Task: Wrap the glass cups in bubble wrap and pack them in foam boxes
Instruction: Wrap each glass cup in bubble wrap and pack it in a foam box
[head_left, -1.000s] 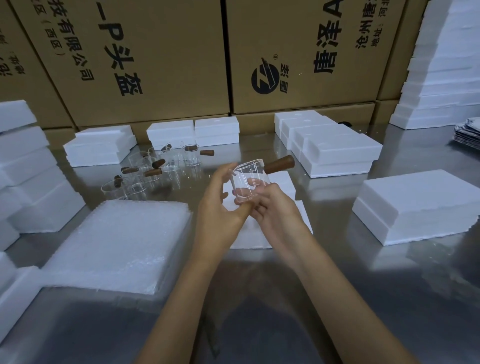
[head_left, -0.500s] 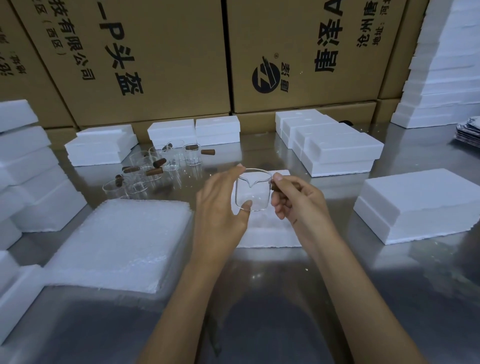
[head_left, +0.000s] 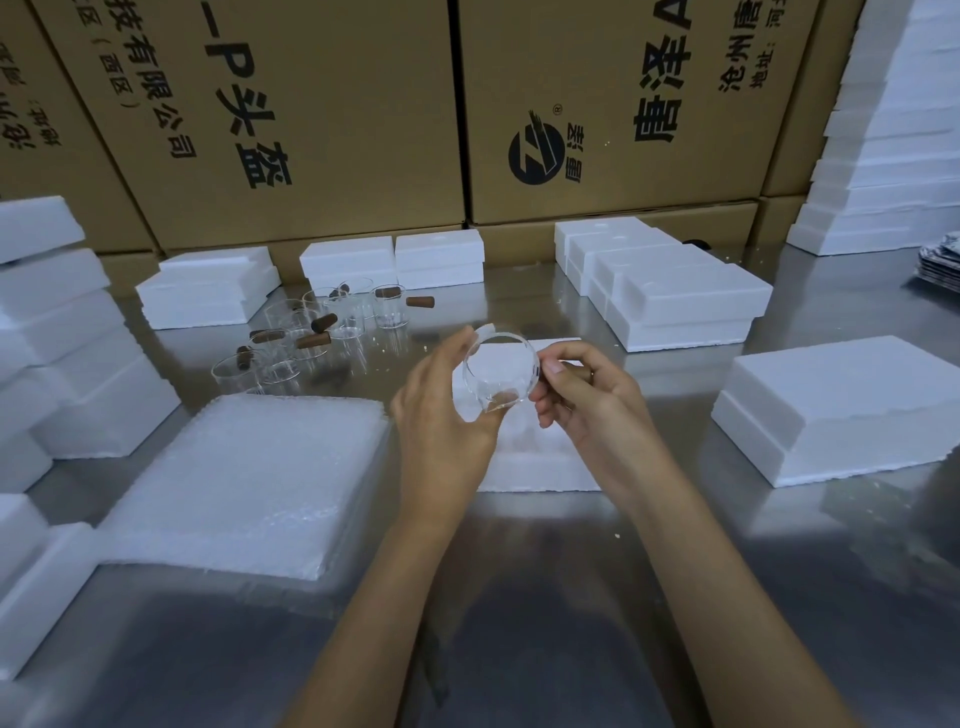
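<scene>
The glass cup (head_left: 498, 371), upright a second ago, has been tipped mouth-up over the foam tray (head_left: 540, 462), gripped by the left hand (head_left: 441, 415), its handle pinched by the right hand (head_left: 587, 400), apparently for inspection before wrapping.

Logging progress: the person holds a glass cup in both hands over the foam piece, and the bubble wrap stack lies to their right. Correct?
Not quite. In the head view the bubble wrap stack lies to their left. Both the left hand and right hand do hold the glass cup over the foam piece.

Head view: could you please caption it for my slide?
Both hands, left hand and right hand, hold a glass cup above the steel table.
</scene>
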